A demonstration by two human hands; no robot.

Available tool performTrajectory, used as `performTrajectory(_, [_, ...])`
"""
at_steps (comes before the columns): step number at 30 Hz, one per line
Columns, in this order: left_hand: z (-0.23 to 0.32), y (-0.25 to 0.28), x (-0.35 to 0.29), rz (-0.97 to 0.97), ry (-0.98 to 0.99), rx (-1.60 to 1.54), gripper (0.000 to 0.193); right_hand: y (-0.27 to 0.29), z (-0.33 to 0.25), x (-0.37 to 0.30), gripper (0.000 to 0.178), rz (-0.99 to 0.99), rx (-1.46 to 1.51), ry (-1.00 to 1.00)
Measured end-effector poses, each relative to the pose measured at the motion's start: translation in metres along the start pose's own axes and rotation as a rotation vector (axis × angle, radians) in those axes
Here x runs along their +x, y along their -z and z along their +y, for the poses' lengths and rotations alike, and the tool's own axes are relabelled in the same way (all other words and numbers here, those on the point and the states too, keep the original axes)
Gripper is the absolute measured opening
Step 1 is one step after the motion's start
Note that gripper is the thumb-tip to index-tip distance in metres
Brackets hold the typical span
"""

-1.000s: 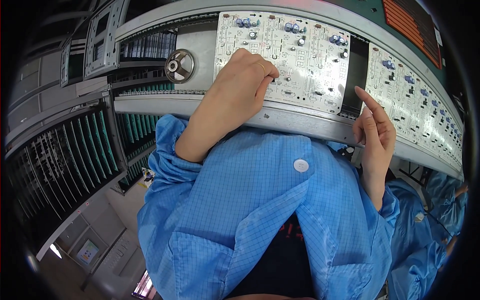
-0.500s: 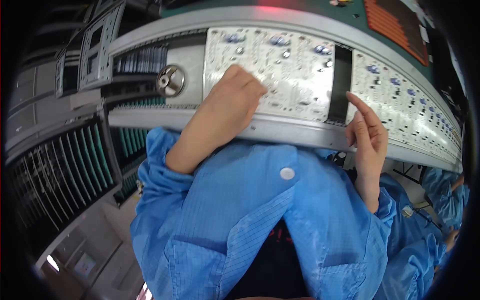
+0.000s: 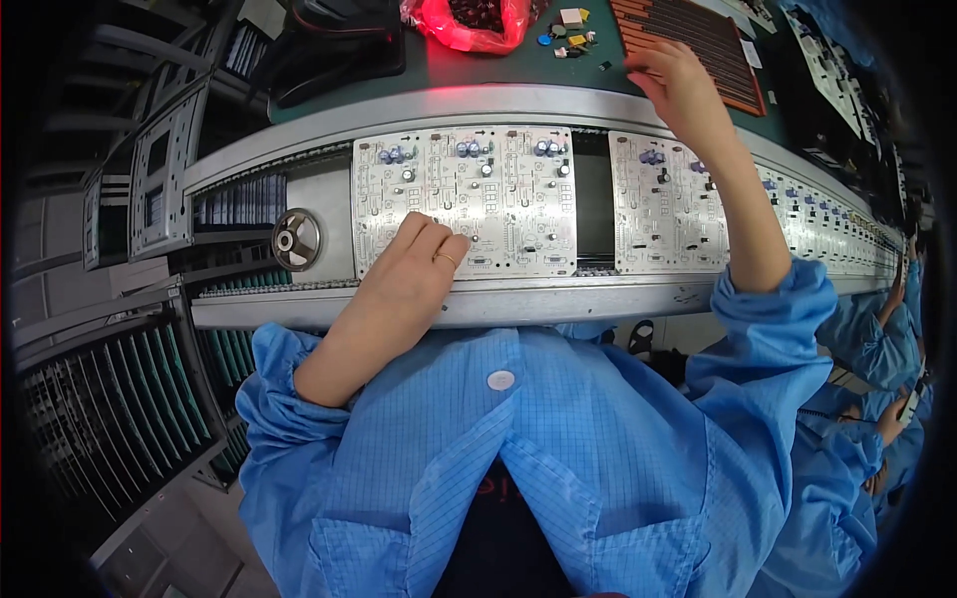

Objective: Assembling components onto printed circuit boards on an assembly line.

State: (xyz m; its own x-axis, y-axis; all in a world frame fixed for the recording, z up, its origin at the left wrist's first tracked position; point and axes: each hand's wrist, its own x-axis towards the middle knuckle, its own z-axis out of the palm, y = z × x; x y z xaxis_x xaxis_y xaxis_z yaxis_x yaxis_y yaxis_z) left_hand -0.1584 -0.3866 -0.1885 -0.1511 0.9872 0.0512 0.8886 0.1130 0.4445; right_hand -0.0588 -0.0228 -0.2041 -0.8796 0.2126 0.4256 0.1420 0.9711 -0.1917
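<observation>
A white circuit board (image 3: 518,209) with blue and black parts lies flat on the metal conveyor in front of me. My left hand (image 3: 404,274) rests over its lower left part, a ring on one finger. Its fingers are curled down toward the board, and whatever the fingertips hold is hidden. My right hand (image 3: 683,90) is stretched out beyond the conveyor, over the near left corner of an orange-brown slotted tray (image 3: 738,75). Thumb and fingers there are drawn together; nothing I can make out shows between them.
More circuit boards (image 3: 648,219) continue to the right along the conveyor rail (image 3: 478,304). A metal wheel (image 3: 297,239) sits at its left. On the green mat lie small loose parts (image 3: 575,42) and a red bag (image 3: 469,35). Racks (image 3: 110,389) stand left; co-workers in blue sit right.
My right hand has moved from beside the conveyor gap up and away to the slotted tray. My left hand remains over the board. The view has shifted, showing more of the mat.
</observation>
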Motion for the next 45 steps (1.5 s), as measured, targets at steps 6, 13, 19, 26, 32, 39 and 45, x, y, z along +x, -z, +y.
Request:
performTrajectory(6, [0.004, 0.025, 0.006, 0.028, 0.031, -0.11, 0.028, -0.027, 0.018, 0.022, 0.014, -0.092, 0.049, 0.164])
performTrajectory(13, [-0.008, 0.055, 0.049, 0.076, -0.03, -0.069, 0.02, -0.032, 0.012, 0.02, 0.011, -0.051, 0.123, 0.086])
performTrajectory(19, [-0.025, 0.026, 0.163, 0.194, -0.193, 0.165, 0.019, 0.003, 0.056, 0.041, 0.013, 0.096, -0.035, -0.158])
performTrajectory(26, [-0.027, -0.022, 0.255, 0.272, -0.261, 0.322, 0.021, -0.009, 0.082, 0.04, 0.011, 0.062, -0.112, -0.014])
performTrajectory(32, [-0.043, -0.027, 0.264, 0.252, -0.155, 0.184, 0.019, -0.03, 0.078, 0.067, 0.008, -0.025, -0.21, -0.019])
performTrajectory(39, [-0.036, -0.029, 0.275, 0.17, -0.214, 0.164, 0.013, -0.029, 0.087, 0.057, 0.01, -0.009, -0.288, -0.061])
performTrajectory(45, [-0.032, -0.029, 0.267, 0.303, -0.321, 0.189, 0.013, -0.033, 0.073, 0.063, 0.012, 0.083, -0.027, -0.259])
